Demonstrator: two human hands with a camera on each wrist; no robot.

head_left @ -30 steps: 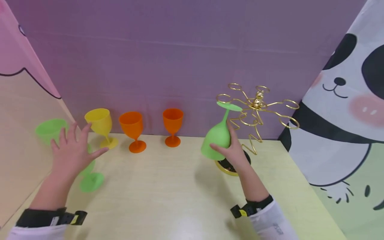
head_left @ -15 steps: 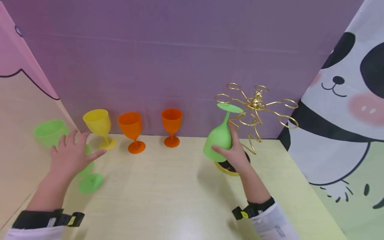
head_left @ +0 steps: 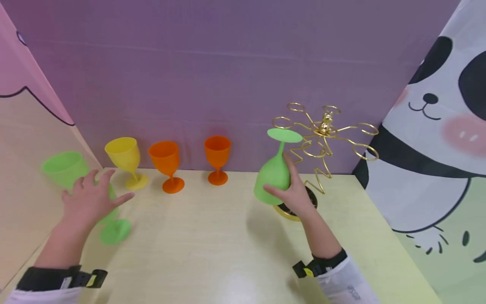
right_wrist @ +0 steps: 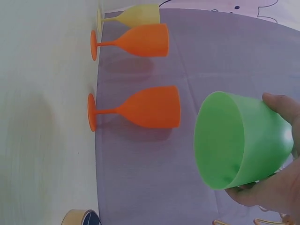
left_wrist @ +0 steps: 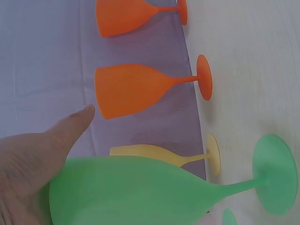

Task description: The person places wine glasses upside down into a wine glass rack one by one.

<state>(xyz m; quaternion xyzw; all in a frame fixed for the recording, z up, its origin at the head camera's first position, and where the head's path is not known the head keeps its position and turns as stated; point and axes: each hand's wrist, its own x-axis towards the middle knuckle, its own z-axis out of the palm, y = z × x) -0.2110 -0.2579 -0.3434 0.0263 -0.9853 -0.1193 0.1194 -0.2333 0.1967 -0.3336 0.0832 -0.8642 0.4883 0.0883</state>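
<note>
My right hand (head_left: 299,195) grips the bowl of a green goblet (head_left: 272,179) held upside down, its foot raised beside the left ring of a gold wire stand (head_left: 325,131). The right wrist view looks into the mouth of that goblet (right_wrist: 220,140). My left hand (head_left: 86,204) hovers with fingers bent and thumb out over green goblets at the far left, hiding part of them. One shows its rim (head_left: 65,165); a foot (head_left: 115,231) shows below the hand. In the left wrist view a green goblet (left_wrist: 136,187) overlaps the hand, thumb (left_wrist: 75,123) extended past its rim.
A yellow goblet (head_left: 123,154) and two orange goblets, one left (head_left: 165,157) and one right (head_left: 218,152), stand upright along the purple backdrop (head_left: 243,84). The stand's round gold-rimmed base (head_left: 288,214) is partly behind the right hand. A panda panel (head_left: 429,160) borders the table's right side.
The left hand's fingers have bent and lowered a little toward the green goblets. The right hand has tilted its goblet slightly, the foot shifting left, still beside the stand.
</note>
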